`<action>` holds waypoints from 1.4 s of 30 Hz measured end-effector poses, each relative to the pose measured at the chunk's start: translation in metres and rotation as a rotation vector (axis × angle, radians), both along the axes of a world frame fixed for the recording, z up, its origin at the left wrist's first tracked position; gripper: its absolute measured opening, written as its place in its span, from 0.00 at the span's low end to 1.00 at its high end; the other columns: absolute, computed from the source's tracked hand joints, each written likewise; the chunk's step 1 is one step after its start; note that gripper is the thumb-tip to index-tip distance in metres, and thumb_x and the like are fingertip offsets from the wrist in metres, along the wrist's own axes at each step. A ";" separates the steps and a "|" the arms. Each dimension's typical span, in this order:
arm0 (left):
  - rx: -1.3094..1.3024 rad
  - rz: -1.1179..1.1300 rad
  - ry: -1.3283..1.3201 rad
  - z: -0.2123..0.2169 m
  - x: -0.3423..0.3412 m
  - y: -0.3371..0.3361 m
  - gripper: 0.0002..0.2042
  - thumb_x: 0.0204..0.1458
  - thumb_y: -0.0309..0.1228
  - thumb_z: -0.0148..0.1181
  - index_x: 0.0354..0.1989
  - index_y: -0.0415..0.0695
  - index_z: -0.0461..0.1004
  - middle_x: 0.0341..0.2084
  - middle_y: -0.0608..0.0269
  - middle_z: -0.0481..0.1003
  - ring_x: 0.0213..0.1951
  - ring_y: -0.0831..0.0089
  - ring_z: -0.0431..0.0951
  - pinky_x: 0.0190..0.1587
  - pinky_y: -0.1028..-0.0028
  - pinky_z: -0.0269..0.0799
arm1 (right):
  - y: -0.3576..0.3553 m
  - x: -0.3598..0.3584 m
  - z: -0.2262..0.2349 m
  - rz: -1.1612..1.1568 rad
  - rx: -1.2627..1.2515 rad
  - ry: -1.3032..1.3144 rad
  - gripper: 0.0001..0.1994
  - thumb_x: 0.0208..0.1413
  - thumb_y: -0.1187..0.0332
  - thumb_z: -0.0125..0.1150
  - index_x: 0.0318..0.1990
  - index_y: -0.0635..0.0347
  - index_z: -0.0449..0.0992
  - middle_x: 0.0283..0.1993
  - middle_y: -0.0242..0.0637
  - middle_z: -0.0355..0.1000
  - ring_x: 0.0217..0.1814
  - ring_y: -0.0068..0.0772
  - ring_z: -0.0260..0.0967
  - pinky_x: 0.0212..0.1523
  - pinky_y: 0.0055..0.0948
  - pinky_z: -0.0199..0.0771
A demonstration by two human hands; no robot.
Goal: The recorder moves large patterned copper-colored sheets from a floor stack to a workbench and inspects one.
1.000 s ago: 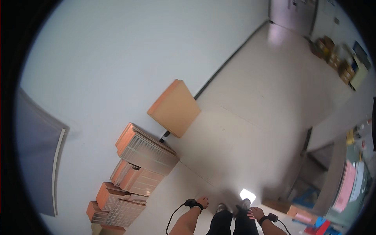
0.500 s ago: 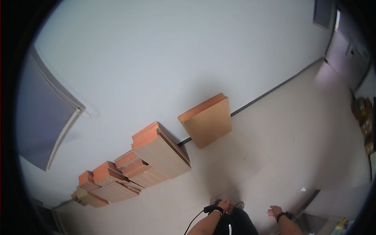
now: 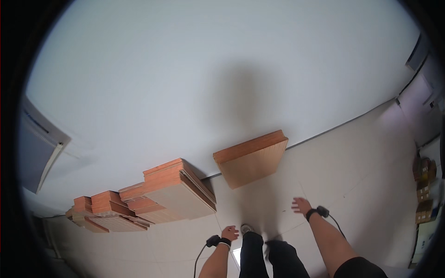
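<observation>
A thick stack of flat cardboard sheets (image 3: 255, 164) leans against the wall straight ahead of me, apart from both hands. My right hand (image 3: 301, 205) reaches forward over the floor, to the right of and nearer than that stack. Its fingers are spread and nothing is in them. Lower and to the left, my left hand (image 3: 230, 232) hangs beside my shoe, its fingers loosely apart and holding nothing. Each wrist wears a black band with a small cabled device. More stacks of flattened cardboard (image 3: 183, 197) stand along the wall to my left.
A pale wall (image 3: 139, 92) rises in front, with a dark skirting strip along the tiled floor (image 3: 333, 185). Small boxes (image 3: 423, 191) are piled at the far right edge. A grey panel (image 3: 39, 148) is on the left. My shoe (image 3: 247, 229) is below me.
My view has turned and moved closer to the single cardboard stack. My right hand has come forward, and my left hand has shifted to the left, away from my body.
</observation>
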State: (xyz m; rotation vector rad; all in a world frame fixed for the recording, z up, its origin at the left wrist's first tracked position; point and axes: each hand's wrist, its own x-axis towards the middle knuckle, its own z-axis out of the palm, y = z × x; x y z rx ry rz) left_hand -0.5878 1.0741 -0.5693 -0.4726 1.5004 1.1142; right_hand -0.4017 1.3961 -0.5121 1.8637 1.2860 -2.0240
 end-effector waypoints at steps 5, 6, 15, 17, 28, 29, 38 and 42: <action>-0.028 0.133 0.090 0.012 -0.075 0.034 0.13 0.48 0.37 0.45 0.40 0.45 0.62 0.28 0.57 0.70 0.22 0.69 0.71 0.22 0.74 0.68 | 0.085 -0.114 -0.014 -0.033 0.148 0.089 0.18 0.48 0.56 0.46 0.46 0.52 0.59 0.41 0.32 0.61 0.39 0.30 0.63 0.36 0.31 0.63; -0.025 0.164 0.111 0.018 -0.082 0.040 0.14 0.47 0.38 0.45 0.41 0.45 0.62 0.29 0.58 0.70 0.24 0.70 0.71 0.24 0.75 0.68 | 0.096 -0.125 -0.022 -0.029 0.178 0.106 0.19 0.47 0.55 0.46 0.46 0.51 0.59 0.41 0.31 0.61 0.41 0.29 0.62 0.36 0.31 0.61; -0.052 0.365 0.187 0.014 -0.158 0.124 0.15 0.48 0.39 0.44 0.41 0.45 0.62 0.31 0.63 0.68 0.30 0.74 0.68 0.28 0.76 0.67 | 0.211 -0.216 -0.058 0.038 0.586 0.146 0.25 0.49 0.56 0.47 0.49 0.66 0.57 0.50 0.40 0.58 0.54 0.30 0.51 0.53 0.26 0.48; -0.092 0.349 0.269 0.003 -0.180 0.146 0.18 0.47 0.42 0.46 0.44 0.46 0.60 0.37 0.64 0.65 0.35 0.73 0.65 0.29 0.74 0.66 | 0.208 -0.225 -0.067 0.108 0.583 0.127 0.24 0.48 0.57 0.48 0.48 0.65 0.59 0.48 0.40 0.60 0.51 0.30 0.54 0.51 0.25 0.50; -0.276 0.508 0.392 -0.021 -0.220 0.229 0.38 0.32 0.52 0.59 0.48 0.40 0.53 0.41 0.58 0.61 0.40 0.68 0.63 0.27 0.69 0.65 | 0.201 -0.234 -0.059 0.212 0.661 0.115 0.22 0.46 0.61 0.52 0.49 0.61 0.62 0.45 0.37 0.64 0.47 0.26 0.59 0.47 0.21 0.55; -0.278 0.501 0.413 -0.018 -0.220 0.230 0.37 0.32 0.52 0.59 0.47 0.40 0.53 0.41 0.57 0.61 0.39 0.68 0.64 0.26 0.70 0.65 | 0.203 -0.233 -0.060 0.211 0.663 0.114 0.22 0.46 0.61 0.52 0.49 0.61 0.62 0.45 0.37 0.64 0.47 0.26 0.59 0.47 0.21 0.55; -0.297 0.492 0.453 -0.015 -0.212 0.229 0.36 0.33 0.50 0.59 0.45 0.38 0.54 0.40 0.54 0.61 0.37 0.66 0.65 0.19 0.72 0.66 | 0.197 -0.228 -0.056 0.154 0.650 0.060 0.21 0.46 0.64 0.52 0.49 0.61 0.61 0.45 0.36 0.63 0.47 0.25 0.59 0.48 0.21 0.55; -0.281 0.511 0.440 -0.027 -0.201 0.211 0.34 0.34 0.50 0.58 0.46 0.41 0.52 0.42 0.56 0.58 0.41 0.64 0.63 0.24 0.68 0.67 | 0.179 -0.221 -0.052 0.107 0.618 0.155 0.19 0.46 0.65 0.52 0.46 0.61 0.64 0.43 0.34 0.64 0.45 0.25 0.60 0.47 0.20 0.55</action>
